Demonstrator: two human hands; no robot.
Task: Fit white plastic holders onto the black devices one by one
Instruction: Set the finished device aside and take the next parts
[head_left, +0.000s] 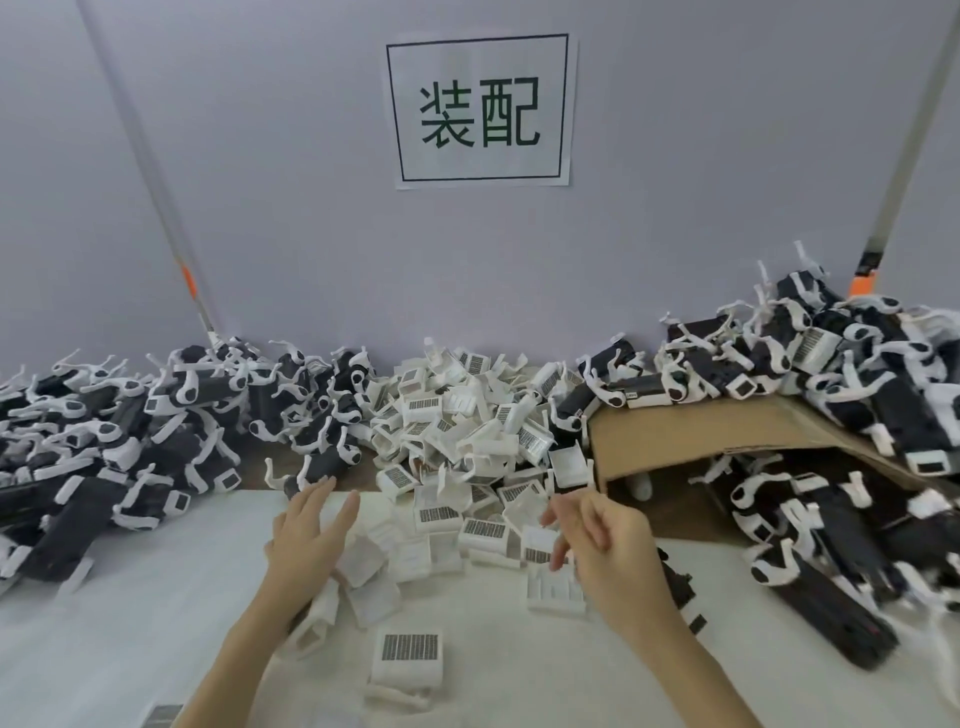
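Even, soft bright light; faint shadows; wide-angle bending at edges; slight overall blur.

A factory assembly station, worked by hand. A printed sign (480, 109) reading 装配 ("assembly") is taped to the plain partition wall (291, 208) above the bench. Directly below the sign lies a heap of loose white holders (462, 431), many bearing barcode labels. Left of the sign's line, black devices (119, 431) are piled in bulk against the wall; right of it, a second pile (831, 364) spills over a folded sheet of cardboard (727, 431). A white mat (130, 597) covers the near bench surface. Identical parts in such quantity, sorted in heaps around one seat, indicate piecework production.
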